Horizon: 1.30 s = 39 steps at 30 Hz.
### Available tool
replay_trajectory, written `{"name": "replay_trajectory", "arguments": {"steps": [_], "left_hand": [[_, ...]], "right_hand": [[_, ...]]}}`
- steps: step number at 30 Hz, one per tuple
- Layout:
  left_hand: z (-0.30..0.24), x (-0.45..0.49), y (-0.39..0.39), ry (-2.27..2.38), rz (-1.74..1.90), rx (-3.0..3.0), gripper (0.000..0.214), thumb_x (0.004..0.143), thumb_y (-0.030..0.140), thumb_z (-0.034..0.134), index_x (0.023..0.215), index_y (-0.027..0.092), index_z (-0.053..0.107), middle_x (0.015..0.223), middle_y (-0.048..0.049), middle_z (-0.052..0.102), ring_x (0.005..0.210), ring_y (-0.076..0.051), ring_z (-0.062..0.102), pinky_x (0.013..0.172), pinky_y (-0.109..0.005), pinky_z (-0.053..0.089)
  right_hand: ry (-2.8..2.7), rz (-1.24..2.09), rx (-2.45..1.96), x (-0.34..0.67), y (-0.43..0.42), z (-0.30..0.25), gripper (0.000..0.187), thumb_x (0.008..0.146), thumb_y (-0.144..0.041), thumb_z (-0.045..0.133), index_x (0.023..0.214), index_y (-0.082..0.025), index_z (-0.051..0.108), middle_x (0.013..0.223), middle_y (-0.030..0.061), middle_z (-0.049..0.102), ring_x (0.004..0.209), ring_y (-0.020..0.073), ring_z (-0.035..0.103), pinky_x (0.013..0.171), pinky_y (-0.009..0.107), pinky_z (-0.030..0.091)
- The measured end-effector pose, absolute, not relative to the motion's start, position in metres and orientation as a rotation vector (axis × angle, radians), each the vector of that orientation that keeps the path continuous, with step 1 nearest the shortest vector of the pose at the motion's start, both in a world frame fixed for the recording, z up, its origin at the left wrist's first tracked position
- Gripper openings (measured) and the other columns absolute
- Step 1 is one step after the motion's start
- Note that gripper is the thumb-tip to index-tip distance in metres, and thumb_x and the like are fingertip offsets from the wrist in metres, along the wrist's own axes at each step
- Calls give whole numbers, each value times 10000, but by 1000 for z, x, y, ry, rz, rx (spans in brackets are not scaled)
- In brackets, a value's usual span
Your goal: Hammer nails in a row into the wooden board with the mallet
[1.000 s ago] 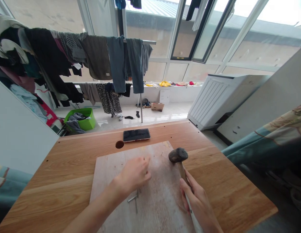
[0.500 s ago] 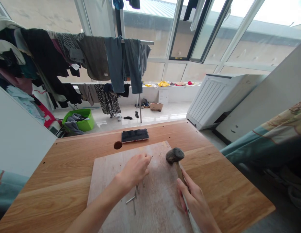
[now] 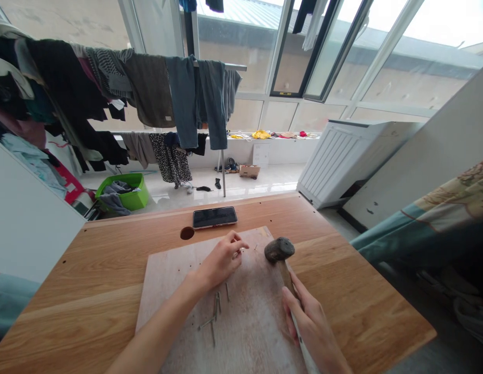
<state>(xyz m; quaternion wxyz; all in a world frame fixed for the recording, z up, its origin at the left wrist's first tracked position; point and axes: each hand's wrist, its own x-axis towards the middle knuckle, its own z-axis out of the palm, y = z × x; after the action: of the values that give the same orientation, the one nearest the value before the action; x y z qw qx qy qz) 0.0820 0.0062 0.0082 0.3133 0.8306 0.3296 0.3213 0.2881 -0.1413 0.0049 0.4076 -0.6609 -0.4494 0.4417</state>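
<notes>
Black-headed hammer (image 3: pixel 281 252), handle mark (image 3: pixel 300 340) illegible, is gripped by the right hand (image 3: pixel 309 314); left hand's (image 3: pixel 222 261) hold unclear.

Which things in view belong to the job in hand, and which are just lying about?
Likely part of the job:
hammer, in the right hand
board, on the table
loose nails, on the board near the left hand

Likely just lying about:
phone, on the table beyond the board
green tub
cardboard box
hanging clothes

Single head-worn view, forward and down across the tabletop (image 3: pixel 97 280) toward windows (image 3: pixel 233 52).
</notes>
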Motion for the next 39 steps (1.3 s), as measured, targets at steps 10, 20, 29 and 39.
{"name": "replay_trajectory", "arguments": {"steps": [10,20,29,39], "left_hand": [[13,83,8,976,944,2227,133,900,115,653,883,196,757,1014,-66,666,923,-198,668,857,-333,534],[2,90,9,1027,983,1887,112,858,135,653,871,179,755,886,-56,748,822,-181,705,767,-281,555],[5,90,6,1074,977,2005,114,848,103,672,840,187,748,817,-21,741,768,-171,687,767,-281,533],[0,89,8,1053,940,1989,240,843,72,688,1046,197,709,920,-40,784,848,-187,748,892,-325,545]], "right_hand": [[-1122,1096,-1692,288,-141,8,760,953,-517,511,1568,-93,368,391,-100,477,333,164,445,371,258,387],[-1114,1105,-1684,286,-140,11,756,963,-548,490,1571,-117,367,393,-98,459,338,170,432,377,270,389],[-1138,1121,-1665,288,-143,13,779,970,-559,493,1576,-95,343,406,-102,455,339,150,399,382,264,371],[-1112,1155,-1582,282,-139,18,778,982,-551,504,1585,-97,313,428,-114,420,353,127,367,374,241,361]]}}
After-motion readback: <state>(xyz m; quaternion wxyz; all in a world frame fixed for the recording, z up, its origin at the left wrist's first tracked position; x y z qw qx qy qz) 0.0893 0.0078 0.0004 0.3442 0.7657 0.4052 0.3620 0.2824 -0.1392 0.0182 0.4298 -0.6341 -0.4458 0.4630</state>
